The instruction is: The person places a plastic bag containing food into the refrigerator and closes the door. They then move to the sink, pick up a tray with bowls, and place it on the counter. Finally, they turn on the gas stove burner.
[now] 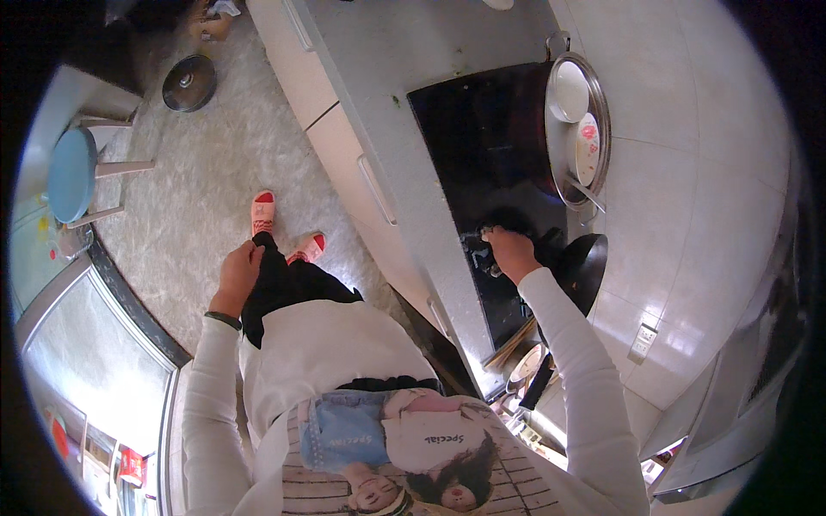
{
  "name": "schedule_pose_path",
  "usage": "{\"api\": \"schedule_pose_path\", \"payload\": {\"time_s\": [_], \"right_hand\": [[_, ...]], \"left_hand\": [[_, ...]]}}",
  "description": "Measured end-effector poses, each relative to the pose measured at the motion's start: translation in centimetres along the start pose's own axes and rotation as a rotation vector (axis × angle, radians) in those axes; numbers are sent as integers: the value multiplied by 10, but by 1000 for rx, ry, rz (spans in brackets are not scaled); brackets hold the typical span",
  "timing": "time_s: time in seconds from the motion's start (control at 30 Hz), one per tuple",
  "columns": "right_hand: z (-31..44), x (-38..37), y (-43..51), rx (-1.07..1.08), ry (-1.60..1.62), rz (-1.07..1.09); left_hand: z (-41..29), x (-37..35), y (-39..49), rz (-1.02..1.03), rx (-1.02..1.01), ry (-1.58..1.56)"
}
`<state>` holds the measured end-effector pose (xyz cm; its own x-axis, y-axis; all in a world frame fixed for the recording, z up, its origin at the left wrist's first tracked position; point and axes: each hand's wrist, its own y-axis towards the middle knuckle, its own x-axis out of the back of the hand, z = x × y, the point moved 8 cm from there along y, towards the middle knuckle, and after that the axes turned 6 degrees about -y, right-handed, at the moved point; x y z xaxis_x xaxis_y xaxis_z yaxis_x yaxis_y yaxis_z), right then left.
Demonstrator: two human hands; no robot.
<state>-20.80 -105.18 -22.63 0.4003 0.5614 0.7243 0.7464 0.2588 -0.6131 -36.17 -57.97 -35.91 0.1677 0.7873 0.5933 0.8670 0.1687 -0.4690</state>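
My right hand [511, 253] reaches over the black glass cooktop [481, 142], its fingers bent down near the front edge. Small shiny patches lie by the fingertips; whether the fingers grip something cannot be told. Just beyond the hand is a dark round burner area, partly hidden by it. A black wok [590, 264] leans at the back, partly behind my right sleeve. Farther along the cooktop sits a wide steel pan [604, 116] holding a white bowl [571, 93], a flower-patterned dish [586, 151] and a utensil. My left hand [240, 274] hangs by my thigh, fingers curled, nothing visible in it.
A grey countertop [381, 77] with cabinet handles below borders the cooktop. Wooden chopsticks [513, 342] and a black handle [537, 384] lie near my right forearm. On the floor are a pan lid [189, 82] and a blue stool [72, 174]. A glass door [103, 335] stands left.
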Motion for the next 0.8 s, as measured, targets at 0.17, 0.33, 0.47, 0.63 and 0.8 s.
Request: {"api": "schedule_pose_path", "payload": {"time_s": [0.17, 0.33, 0.47, 0.63, 0.8], "right_hand": [[1, -4, -1, 31, -26, 32], [1, -4, -1, 55, 14, -11], [-4, -14, 4, 1, 24, 63], [2, -6, -1, 83, -61, 68], [2, 1, -2, 47, -4, 97]], "left_hand": [[12, 5, -4, 6, 21, 7], [17, 8, -5, -1, 18, -8], [19, 9, -7, 9, 41, -34], [21, 13, -8, 4, 55, -7], [28, 15, -7, 7, 57, 27]]}}
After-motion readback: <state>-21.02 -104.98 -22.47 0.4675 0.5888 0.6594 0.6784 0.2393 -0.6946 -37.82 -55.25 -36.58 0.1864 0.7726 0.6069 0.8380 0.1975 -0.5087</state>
